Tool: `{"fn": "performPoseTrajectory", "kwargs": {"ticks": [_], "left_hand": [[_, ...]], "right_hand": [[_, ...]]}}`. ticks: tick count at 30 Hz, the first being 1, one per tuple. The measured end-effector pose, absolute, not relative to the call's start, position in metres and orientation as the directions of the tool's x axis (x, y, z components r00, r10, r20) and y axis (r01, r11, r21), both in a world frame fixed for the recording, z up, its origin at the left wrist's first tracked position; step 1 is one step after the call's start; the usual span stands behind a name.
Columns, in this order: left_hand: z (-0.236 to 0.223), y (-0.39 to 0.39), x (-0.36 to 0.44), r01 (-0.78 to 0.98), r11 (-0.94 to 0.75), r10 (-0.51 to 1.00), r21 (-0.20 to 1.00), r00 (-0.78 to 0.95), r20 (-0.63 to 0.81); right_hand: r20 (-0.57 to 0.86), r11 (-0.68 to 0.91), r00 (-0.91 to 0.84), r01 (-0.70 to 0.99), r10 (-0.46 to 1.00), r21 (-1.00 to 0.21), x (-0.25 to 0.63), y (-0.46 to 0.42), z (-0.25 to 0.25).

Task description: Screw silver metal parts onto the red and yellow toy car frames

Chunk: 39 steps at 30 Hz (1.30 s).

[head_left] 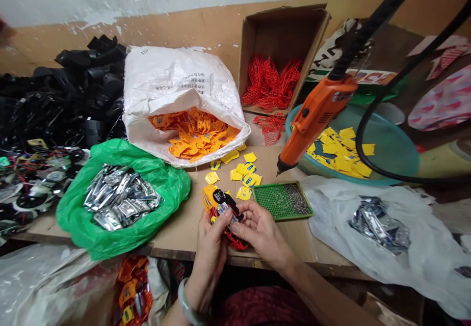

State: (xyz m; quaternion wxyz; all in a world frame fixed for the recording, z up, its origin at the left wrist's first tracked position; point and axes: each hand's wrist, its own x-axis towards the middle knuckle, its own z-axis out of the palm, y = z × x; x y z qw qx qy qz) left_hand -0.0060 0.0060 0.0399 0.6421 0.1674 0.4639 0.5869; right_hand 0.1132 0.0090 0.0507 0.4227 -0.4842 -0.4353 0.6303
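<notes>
Okay, your left grip (209, 253) wraps the yellow plastic car shell (209, 201), right grip (262, 232) pinches its black part (223, 199); feels light, stiff, brittle, so hold the body.

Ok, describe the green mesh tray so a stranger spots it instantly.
Find the teal basin of yellow pieces. Just left of it, beyond the hands holding a yellow piece, lies a green mesh tray, its right end heaped with grey metal bits.

Bare forearms (316, 291). On the left wrist (195, 289): one smooth, rounded, pale green bangle (187, 302). Below the desk (331, 270): dark red textured garment (263, 311).
</notes>
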Motion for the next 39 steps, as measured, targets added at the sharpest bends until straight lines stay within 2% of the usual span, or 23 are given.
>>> {"fn": "performPoseTrajectory", "kwargs": {"ticks": [3,6,7,9,12,19,26,30,34,36,39], "left_hand": [[0.042,0.011,-0.008,-0.63,0.312,0.9,0.711,-0.045,-0.434],[0.042,0.014,-0.01,-0.644,0.374,0.883,0.668,0.027,-0.468],[0.042,0.014,-0.011,-0.643,0.392,0.876,0.657,0.043,-0.481],[0.041,0.014,-0.011,-0.643,0.417,0.863,0.643,0.058,-0.502],[0.038,0.015,-0.011,-0.644,0.432,0.852,0.631,0.062,-0.52],[0.025,0.015,-0.005,-0.643,0.423,0.86,0.639,0.062,-0.506],[0.002,0.023,-0.002,-0.65,0.422,0.84,0.632,0.019,-0.542],[0.012,0.038,-0.006,-0.629,0.395,0.88,0.67,0.048,-0.473],[0.025,0.04,-0.009,-0.652,0.408,0.878,0.639,0.09,-0.469],[0.027,0.034,-0.008,-0.675,0.42,0.876,0.606,0.126,-0.466],[0.026,0.023,-0.006,-0.698,0.402,0.881,0.593,0.119,-0.459]], "right_hand": [[-0.119,-0.101,-0.157,0.118,0.981,-0.988,0.129,0.014,0.059],[0.152,0.115,0.16,0.219,0.975,-0.969,0.149,0.03,0.072],[0.242,0.184,0.293,0.21,0.925,-0.96,0.156,0.039,0.077],[0.368,0.321,0.443,0.18,0.818,-0.93,0.167,0.062,0.088],[0.447,0.401,0.44,0.198,0.779,-0.894,0.179,0.104,0.101],[0.606,0.438,0.436,0.429,0.665,-0.79,0.191,0.185,0.108],[0.549,0.409,0.392,0.387,0.739,-0.827,0.189,0.205,0.125],[0.53,0.439,0.342,0.31,0.776,-0.843,0.183,0.187,0.13],[0.45,0.398,0.214,0.246,0.867,-0.884,0.175,0.152,0.132],[0.372,0.354,0.126,0.15,0.92,-0.923,0.17,0.129,0.135],[0.268,0.271,0.04,-0.113,0.963,-0.956,0.158,0.097,0.138]]}}
